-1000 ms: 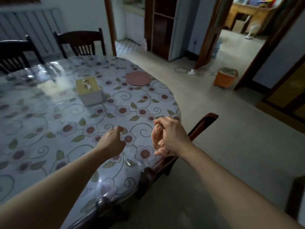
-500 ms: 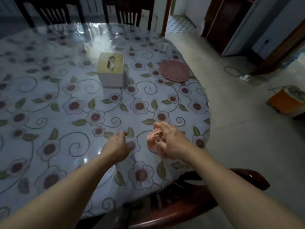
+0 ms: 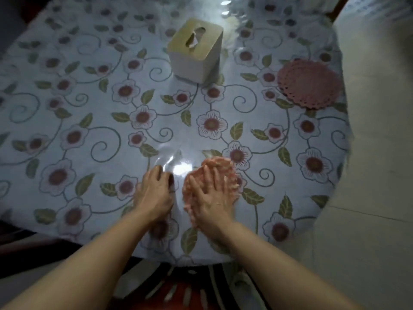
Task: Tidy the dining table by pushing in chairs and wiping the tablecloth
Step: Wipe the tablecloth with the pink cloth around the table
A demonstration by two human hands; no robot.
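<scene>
1. Nearest to the camera, two bare forearms reached forward from the lower edge of the view, and under them a dark chair (image 3: 178,291) with pale slats showed just below the table's near edge.
2. The tablecloth (image 3: 89,135), pale blue with dark red flowers, green leaves and curling stems, covered the round table and had a shiny surface that reflected light.
3. The right hand (image 3: 210,198) lay flat with its fingers spread, pressing a crumpled orange-pink cloth (image 3: 221,166) down on the tablecloth near the front edge; its grip was open, a flat press and no pinch.
4. The left hand (image 3: 154,193) rested just beside the right one, fingers bent, their tips touching the tablecloth; it held nothing that I could see.
5. A bright reflection lay on the tablecloth just beyond the two hands.
6. Farther, near the middle of the table, a tissue box (image 3: 196,50) stood upright, white at the sides with a tan top, and a tissue showed in its slot.
7. To the right, close to the table's edge, lay a round pink crocheted mat (image 3: 309,83), well apart from the box.
8. A pale floor (image 3: 377,153) showed at the right of the table.
</scene>
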